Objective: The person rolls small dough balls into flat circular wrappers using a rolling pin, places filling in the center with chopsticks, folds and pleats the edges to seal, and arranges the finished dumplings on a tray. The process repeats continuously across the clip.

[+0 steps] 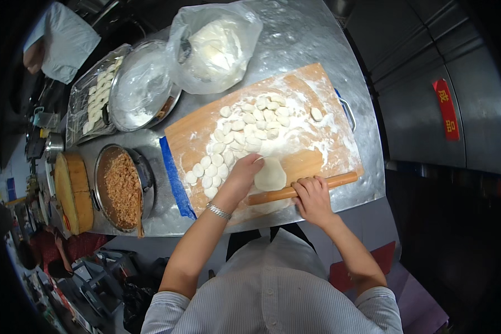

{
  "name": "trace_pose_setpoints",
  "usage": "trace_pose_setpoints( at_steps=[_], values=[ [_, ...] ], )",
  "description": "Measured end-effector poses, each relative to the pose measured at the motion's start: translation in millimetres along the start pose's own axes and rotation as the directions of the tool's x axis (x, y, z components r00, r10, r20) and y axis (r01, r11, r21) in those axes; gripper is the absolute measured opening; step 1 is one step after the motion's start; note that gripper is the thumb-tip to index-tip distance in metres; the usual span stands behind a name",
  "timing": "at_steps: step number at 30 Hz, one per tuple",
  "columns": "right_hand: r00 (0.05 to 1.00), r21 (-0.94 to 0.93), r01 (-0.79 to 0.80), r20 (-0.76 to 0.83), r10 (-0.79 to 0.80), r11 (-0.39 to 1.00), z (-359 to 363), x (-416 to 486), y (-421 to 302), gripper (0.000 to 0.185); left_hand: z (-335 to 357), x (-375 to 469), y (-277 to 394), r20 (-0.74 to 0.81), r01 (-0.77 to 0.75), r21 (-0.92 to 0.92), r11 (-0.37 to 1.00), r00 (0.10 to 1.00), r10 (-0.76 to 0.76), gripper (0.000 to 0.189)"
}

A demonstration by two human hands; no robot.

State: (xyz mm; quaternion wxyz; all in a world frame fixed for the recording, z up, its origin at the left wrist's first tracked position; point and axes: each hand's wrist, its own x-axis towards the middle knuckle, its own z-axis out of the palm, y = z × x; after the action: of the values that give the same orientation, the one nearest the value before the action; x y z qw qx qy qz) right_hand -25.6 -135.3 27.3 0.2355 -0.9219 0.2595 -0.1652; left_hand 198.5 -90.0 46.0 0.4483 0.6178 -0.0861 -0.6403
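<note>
My left hand grips the edge of a thin, flattened dough wrapper between thumb and fingers. The fingers of my right hand rest over a wooden rolling pin, whose left part lies just below the wrapper. Under both is a floured wooden board. Many small flattened dough pieces cover its middle and left side, with one dough piece apart at the right. More pale dough or flour shows along the front of the board, below the pin.
Left of the board stands a metal pot of minced filling with chopsticks in it, beside a thick round chopping block. Behind are a plastic-covered pot, a bag of dough and a tray of shaped dumplings. A person is at lower left.
</note>
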Motion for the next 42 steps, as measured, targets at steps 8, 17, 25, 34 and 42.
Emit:
trace_pose_setpoints(
  at_steps=[8,17,25,34,42],
  values=[
    [0.984,0.105,0.106,0.132,-0.119,0.989,-19.1,60.4,12.1,0.03,-10.6,-29.9,9.5,0.137,0.049,-0.172,0.984,0.99,-0.025,0.039],
    [0.994,-0.257,-0.022,-0.112,-0.007,0.966,-31.5,101.0,-20.9,0.056,-28.9,-59.7,36.1,-0.155,-0.298,0.137,0.945,0.935,0.318,0.024],
    [0.903,0.314,0.406,0.006,-0.429,0.858,50.1,146.5,-187.0,0.033,-133.7,-197.4,64.0,-0.246,-0.556,-0.422,0.716,0.83,0.5,0.037],
    [0.62,0.331,0.548,0.457,-0.638,0.768,148.3,216.8,-321.1,0.029,-355.6,-275.1,25.6,-0.537,-0.647,-0.671,0.363,0.761,0.364,0.044],
    [0.467,0.258,0.576,0.674,-0.572,0.776,156.5,226.9,-343.1,0.029,-439.5,-285.8,-4.1,-0.437,-0.508,-0.777,0.372,0.86,0.263,0.047]
  ],
)
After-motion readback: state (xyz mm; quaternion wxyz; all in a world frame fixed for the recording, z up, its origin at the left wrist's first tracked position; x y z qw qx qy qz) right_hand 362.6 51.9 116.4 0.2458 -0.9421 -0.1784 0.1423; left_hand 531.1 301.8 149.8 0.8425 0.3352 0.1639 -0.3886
